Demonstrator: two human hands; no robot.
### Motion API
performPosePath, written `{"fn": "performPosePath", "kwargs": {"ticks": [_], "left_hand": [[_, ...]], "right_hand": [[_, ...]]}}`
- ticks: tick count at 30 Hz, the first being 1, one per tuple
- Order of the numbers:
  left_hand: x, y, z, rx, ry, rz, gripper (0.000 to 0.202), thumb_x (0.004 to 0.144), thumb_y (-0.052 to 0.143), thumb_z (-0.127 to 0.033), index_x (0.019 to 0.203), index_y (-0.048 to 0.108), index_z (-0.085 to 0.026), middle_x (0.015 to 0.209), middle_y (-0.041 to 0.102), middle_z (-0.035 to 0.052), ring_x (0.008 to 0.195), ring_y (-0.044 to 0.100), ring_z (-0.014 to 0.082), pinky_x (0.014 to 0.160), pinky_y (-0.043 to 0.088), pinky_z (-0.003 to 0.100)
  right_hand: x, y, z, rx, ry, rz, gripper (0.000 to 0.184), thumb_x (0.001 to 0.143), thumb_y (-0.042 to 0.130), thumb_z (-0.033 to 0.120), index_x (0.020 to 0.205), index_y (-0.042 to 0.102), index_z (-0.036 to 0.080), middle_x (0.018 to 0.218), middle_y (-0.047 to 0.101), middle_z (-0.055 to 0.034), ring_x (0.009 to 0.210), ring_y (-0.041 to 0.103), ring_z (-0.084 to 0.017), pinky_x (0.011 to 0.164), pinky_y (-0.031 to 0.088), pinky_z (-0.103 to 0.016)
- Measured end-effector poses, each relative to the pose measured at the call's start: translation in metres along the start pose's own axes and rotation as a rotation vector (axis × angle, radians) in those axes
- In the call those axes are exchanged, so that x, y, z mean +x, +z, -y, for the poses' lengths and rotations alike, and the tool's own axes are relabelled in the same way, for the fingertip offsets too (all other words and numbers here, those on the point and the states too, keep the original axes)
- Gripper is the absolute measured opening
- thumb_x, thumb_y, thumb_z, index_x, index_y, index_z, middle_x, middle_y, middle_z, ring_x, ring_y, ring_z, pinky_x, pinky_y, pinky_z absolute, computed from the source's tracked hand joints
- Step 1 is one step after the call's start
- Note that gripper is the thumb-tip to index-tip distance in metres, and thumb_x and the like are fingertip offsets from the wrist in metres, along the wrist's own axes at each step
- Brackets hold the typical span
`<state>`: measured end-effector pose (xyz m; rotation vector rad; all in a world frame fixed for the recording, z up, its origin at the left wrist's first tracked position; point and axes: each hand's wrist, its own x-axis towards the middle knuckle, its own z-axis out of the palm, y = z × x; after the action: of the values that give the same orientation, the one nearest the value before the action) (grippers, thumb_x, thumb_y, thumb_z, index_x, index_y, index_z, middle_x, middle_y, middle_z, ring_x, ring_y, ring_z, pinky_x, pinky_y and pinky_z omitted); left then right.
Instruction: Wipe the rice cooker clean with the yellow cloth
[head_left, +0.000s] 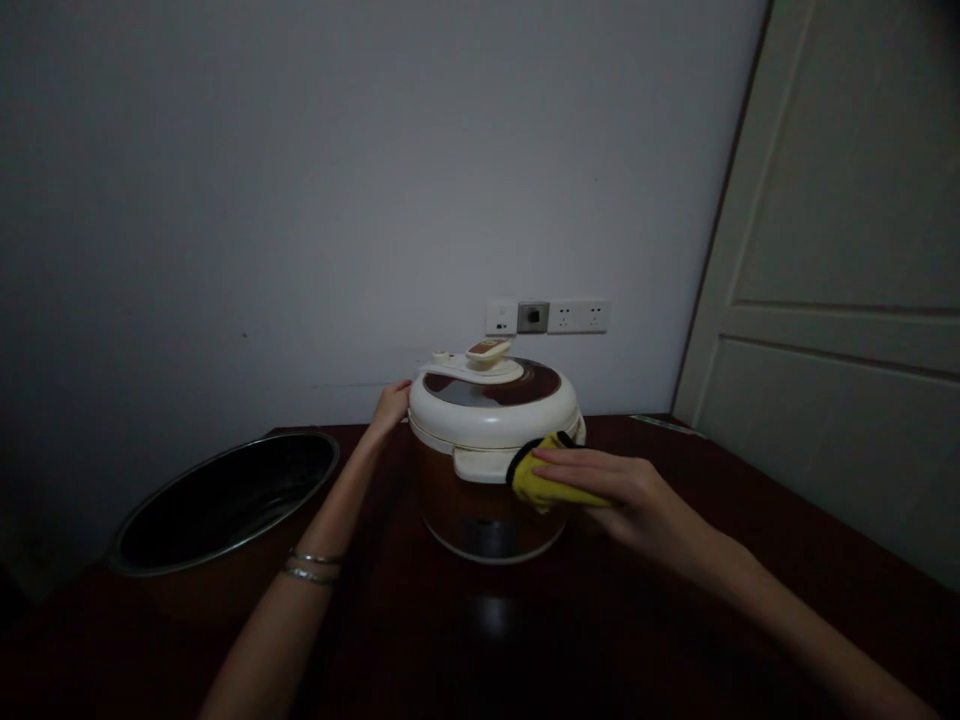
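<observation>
An electric pressure cooker [491, 425] with a white rim and brown body stands upright on the dark table, its lid on. My right hand [626, 490] grips a yellow cloth with dark edging [544, 485] and presses it against the cooker's front right side, beside the white front handle [481, 464]. My left hand [391, 405] reaches round to the cooker's left side and touches it near the rim. Its fingers are mostly hidden behind the cooker, so their grip does not show. Two bracelets [311, 570] circle the left wrist.
To the left stands a large dark pot [225, 500] with a metal rim, tilted in view. The reddish-brown table [465, 660] backs onto a pale wall carrying sockets [577, 317]. A panelled door [840, 320] rises on the right. A flat strip [666, 425] lies by the table's back edge.
</observation>
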<state>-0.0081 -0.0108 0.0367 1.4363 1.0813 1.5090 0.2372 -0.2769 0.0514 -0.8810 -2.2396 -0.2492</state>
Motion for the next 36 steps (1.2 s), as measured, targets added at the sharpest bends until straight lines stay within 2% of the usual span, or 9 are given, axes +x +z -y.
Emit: {"fn": "performPosePath", "kwargs": {"ticks": [6, 10, 13, 17, 20, 26, 29, 33, 36], "left_hand": [[-0.017, -0.013, -0.039, 0.057, 0.110, -0.145, 0.028, 0.066, 0.051, -0.019, 0.087, 0.069, -0.013, 0.095, 0.069, 0.0110, 0.092, 0.060, 0.0217, 0.082, 0.045, 0.032], [-0.060, -0.010, -0.086, 0.149, 0.462, -0.181, 0.028, 0.071, 0.046, -0.018, 0.085, 0.070, -0.014, 0.088, 0.070, 0.0067, 0.088, 0.061, 0.0191, 0.084, 0.045, 0.033], [-0.109, 0.006, -0.104, 0.217, 0.703, -0.116, 0.026, 0.077, 0.044, -0.018, 0.083, 0.069, -0.017, 0.085, 0.070, 0.0035, 0.085, 0.062, 0.0172, 0.083, 0.046, 0.031], [-0.164, 0.032, -0.090, 0.380, 1.181, 0.020, 0.020, 0.076, 0.047, -0.009, 0.081, 0.065, -0.016, 0.077, 0.067, 0.0045, 0.075, 0.060, 0.0160, 0.071, 0.047, 0.030], [-0.181, 0.043, -0.072, 0.491, 1.370, 0.101, 0.016, 0.073, 0.048, -0.006, 0.074, 0.061, -0.015, 0.066, 0.062, 0.0053, 0.063, 0.054, 0.0156, 0.061, 0.045, 0.030], [-0.185, 0.048, -0.059, 0.562, 1.397, 0.112, 0.016, 0.073, 0.049, -0.007, 0.072, 0.061, -0.017, 0.067, 0.060, 0.0059, 0.062, 0.051, 0.0155, 0.057, 0.043, 0.029], [-0.184, 0.050, -0.055, 0.503, 1.399, 0.077, 0.016, 0.072, 0.049, -0.006, 0.071, 0.061, -0.017, 0.064, 0.059, 0.0050, 0.060, 0.049, 0.0147, 0.055, 0.041, 0.029], [-0.183, 0.051, -0.049, 0.420, 1.435, 0.067, 0.017, 0.070, 0.049, -0.005, 0.072, 0.063, -0.015, 0.063, 0.058, 0.0053, 0.059, 0.048, 0.0148, 0.053, 0.040, 0.028], [-0.183, 0.050, -0.048, 0.401, 1.472, 0.074, 0.020, 0.069, 0.048, -0.004, 0.078, 0.064, -0.013, 0.066, 0.059, 0.0060, 0.060, 0.049, 0.0149, 0.053, 0.040, 0.028]], "right_hand": [[-0.007, -0.009, -0.034, -0.142, 0.234, -0.427, 0.029, 0.083, 0.055, 0.021, 0.109, 0.066, 0.022, 0.111, 0.062, -0.0100, 0.101, 0.061, -0.023, 0.086, 0.053, -0.038], [-0.012, 0.008, -0.070, -0.187, 0.355, -0.554, 0.031, 0.085, 0.054, 0.027, 0.114, 0.064, 0.020, 0.112, 0.064, -0.0116, 0.101, 0.063, -0.025, 0.090, 0.051, -0.045], [-0.020, 0.038, -0.071, -0.112, 0.340, -0.584, 0.037, 0.087, 0.051, 0.022, 0.123, 0.057, 0.021, 0.115, 0.064, -0.0091, 0.103, 0.063, -0.022, 0.090, 0.052, -0.041], [-0.028, 0.073, -0.043, -0.096, 0.108, -0.572, 0.053, 0.085, 0.046, 0.007, 0.134, 0.045, 0.027, 0.136, 0.048, -0.0063, 0.125, 0.046, -0.021, 0.103, 0.042, -0.044], [-0.031, 0.078, -0.040, -0.072, -0.035, -0.500, 0.059, 0.084, 0.041, 0.001, 0.137, 0.040, 0.027, 0.142, 0.041, -0.0059, 0.130, 0.039, -0.022, 0.104, 0.039, -0.048], [-0.040, 0.067, -0.076, -0.101, 0.079, -0.616, 0.055, 0.085, 0.040, 0.001, 0.133, 0.047, 0.028, 0.136, 0.049, -0.0058, 0.123, 0.048, -0.019, 0.103, 0.042, -0.044], [-0.041, 0.074, -0.067, -0.136, 0.137, -0.643, 0.053, 0.085, 0.039, 0.003, 0.132, 0.048, 0.026, 0.135, 0.049, -0.0058, 0.123, 0.048, -0.018, 0.103, 0.042, -0.042], [-0.040, 0.084, -0.048, -0.155, -0.015, -0.509, 0.056, 0.083, 0.039, 0.001, 0.134, 0.046, 0.025, 0.138, 0.045, -0.0051, 0.128, 0.041, -0.022, 0.103, 0.041, -0.045], [-0.042, 0.082, -0.058, -0.123, -0.006, -0.535, 0.058, 0.082, 0.040, 0.000, 0.134, 0.046, 0.026, 0.136, 0.047, -0.0040, 0.125, 0.045, -0.022, 0.103, 0.042, -0.044]]}}
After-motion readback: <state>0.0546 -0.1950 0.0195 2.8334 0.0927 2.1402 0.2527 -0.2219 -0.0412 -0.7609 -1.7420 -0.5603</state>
